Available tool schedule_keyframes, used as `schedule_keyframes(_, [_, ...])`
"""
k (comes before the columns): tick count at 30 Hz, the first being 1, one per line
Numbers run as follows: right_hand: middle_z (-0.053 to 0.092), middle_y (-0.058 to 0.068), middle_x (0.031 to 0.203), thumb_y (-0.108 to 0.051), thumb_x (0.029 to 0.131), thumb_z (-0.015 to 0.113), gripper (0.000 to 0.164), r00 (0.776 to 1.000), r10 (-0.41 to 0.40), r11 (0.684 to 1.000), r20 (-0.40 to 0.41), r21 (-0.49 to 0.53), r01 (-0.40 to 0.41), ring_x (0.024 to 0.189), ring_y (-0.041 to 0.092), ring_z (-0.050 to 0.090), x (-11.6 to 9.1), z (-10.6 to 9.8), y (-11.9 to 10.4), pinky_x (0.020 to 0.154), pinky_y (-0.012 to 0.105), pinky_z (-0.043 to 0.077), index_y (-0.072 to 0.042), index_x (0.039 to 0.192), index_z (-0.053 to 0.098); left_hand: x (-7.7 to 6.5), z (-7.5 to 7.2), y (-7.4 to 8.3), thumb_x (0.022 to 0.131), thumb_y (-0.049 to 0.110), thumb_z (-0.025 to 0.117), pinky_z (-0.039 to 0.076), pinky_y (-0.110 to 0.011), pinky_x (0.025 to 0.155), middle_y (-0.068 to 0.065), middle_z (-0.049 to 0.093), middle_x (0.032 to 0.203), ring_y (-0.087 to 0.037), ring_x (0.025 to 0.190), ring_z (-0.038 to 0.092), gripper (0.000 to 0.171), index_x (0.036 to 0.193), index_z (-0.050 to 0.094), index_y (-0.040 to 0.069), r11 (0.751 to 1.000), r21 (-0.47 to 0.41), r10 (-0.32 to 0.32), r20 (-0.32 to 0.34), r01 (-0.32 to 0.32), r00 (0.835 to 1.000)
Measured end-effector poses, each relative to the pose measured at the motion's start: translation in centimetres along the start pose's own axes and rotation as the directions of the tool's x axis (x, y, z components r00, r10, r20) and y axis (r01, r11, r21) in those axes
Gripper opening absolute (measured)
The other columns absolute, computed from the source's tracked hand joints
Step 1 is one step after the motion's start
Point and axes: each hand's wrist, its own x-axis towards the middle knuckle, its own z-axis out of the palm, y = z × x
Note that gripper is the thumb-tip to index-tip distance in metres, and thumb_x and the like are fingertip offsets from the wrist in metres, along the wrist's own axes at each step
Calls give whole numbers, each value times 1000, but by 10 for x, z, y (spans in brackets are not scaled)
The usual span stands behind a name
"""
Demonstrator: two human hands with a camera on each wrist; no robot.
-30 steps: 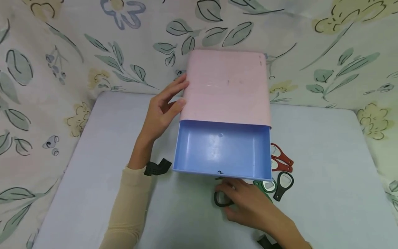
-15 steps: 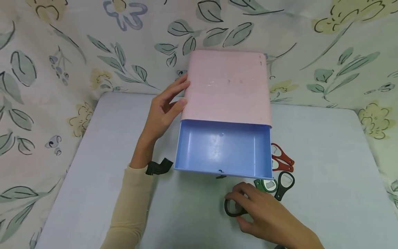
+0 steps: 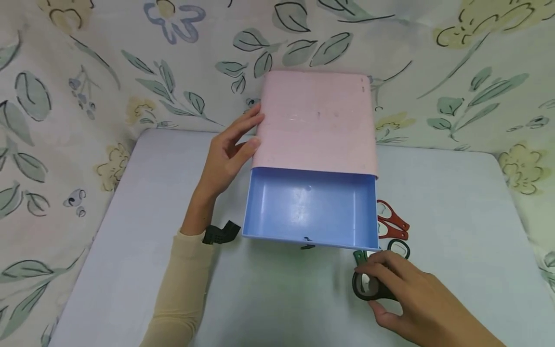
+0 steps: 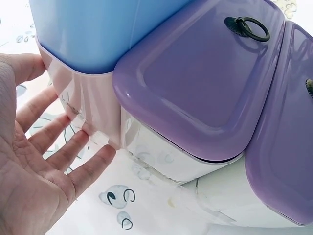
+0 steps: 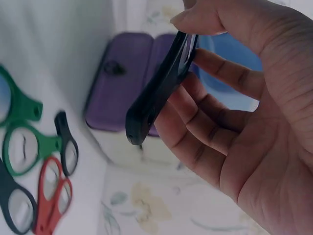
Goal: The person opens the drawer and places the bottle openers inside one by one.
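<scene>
A small drawer cabinet with a pink top (image 3: 316, 120) stands against the flowered cloth. Its blue drawer (image 3: 309, 207) is pulled out toward me. My left hand (image 3: 226, 156) rests its fingertips and thumb on the cabinet's left side; in the left wrist view the fingers (image 4: 90, 174) lie nearly straight against the pink wall. My right hand (image 3: 418, 294) pinches a small black magnifying glass (image 3: 383, 290) between thumb and fingers, right of the drawer's front edge. From the right wrist view, the magnifying glass (image 5: 152, 93) appears nearly edge-on, raised off the table.
Beside the cabinet's right side lie more magnifying glasses: red ones (image 3: 394, 222), green ones (image 5: 22, 147) and black ones (image 5: 19, 205). Purple drawers (image 4: 200, 73) with dark ring pulls sit below the blue one. Flowered cloth (image 3: 173, 72) rises behind the white table (image 3: 455, 207).
My right hand has carried the black magnifying glass to the right, from the drawer's front to near the other magnifying glasses. The left hand stays on the cabinet.
</scene>
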Motion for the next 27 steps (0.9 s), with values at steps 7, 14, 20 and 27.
schedule_keyframes(7, [62, -8, 117, -56, 105, 36, 51, 998, 7, 998, -68, -57, -11, 81, -2, 61, -2, -17, 6, 58, 8, 41, -22, 120, 70, 1, 1, 1, 100, 8, 61, 44, -53, 124, -4, 44, 170, -18, 160, 38, 51, 150, 56, -1, 1000, -1, -9, 5, 9, 1000])
schedule_keyframes(14, [64, -7, 116, -63, 103, 35, 57, 996, 53, 991, -68, -117, -61, 82, 6, 62, 4, -34, 12, 60, 8, 46, -23, 120, 71, 0, 1, 0, 100, 5, 59, 41, -58, 124, -3, 44, 170, -18, 160, 38, 51, 150, 57, -1, 1000, 6, -14, 4, 14, 1000])
schedule_keyframes(20, [65, -8, 118, -70, 101, 34, 62, 994, 90, 982, -61, -164, -99, 82, 8, 65, 11, -50, 17, 63, 7, 51, -25, 122, 71, 0, 1, 1, 100, 6, 60, 39, -60, 125, -4, 43, 170, -18, 160, 38, 51, 150, 57, -2, 1000, -13, -17, 3, 17, 1000])
schedule_keyframes(27, [66, -6, 119, -71, 100, 37, 64, 993, 81, 982, -91, -166, -95, 81, 11, 68, 23, -67, 20, 62, 8, 52, -22, 122, 72, -1, -2, 2, 100, 6, 61, 42, -45, 127, -4, 43, 170, -18, 161, 37, 51, 150, 56, -1, 1000, -12, -22, -2, 22, 1000])
